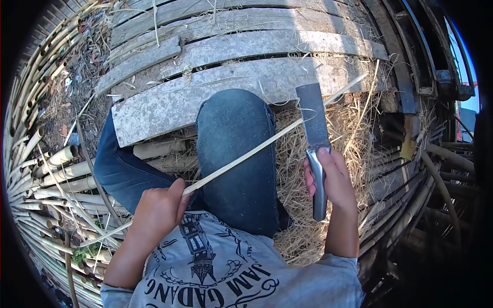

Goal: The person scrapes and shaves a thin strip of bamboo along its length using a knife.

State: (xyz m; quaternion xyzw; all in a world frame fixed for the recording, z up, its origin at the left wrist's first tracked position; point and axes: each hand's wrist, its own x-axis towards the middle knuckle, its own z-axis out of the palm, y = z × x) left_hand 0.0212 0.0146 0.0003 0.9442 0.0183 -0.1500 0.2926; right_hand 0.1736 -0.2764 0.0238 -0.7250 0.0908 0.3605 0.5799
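A long, pale bamboo strip (241,160) runs slantwise across my raised knee. My left hand (160,205) is closed round its lower part, and a thin tail of it sticks out behind toward the lower left. In my right hand (331,177) is a broad-bladed knife (312,115) with a metal handle, the thumb lying along the top of the handle. The blade points away from me and crosses over the strip near its far end. A thin curled shaving (308,109) hangs at the blade.
Weathered wooden planks (164,105) form a platform in front of my knee. Shavings (303,205) are heaped at my right side. Bamboo poles (67,172) lie stacked on the left, and more poles (400,205) lie on the right. A dark metal frame (405,61) stands at the far right.
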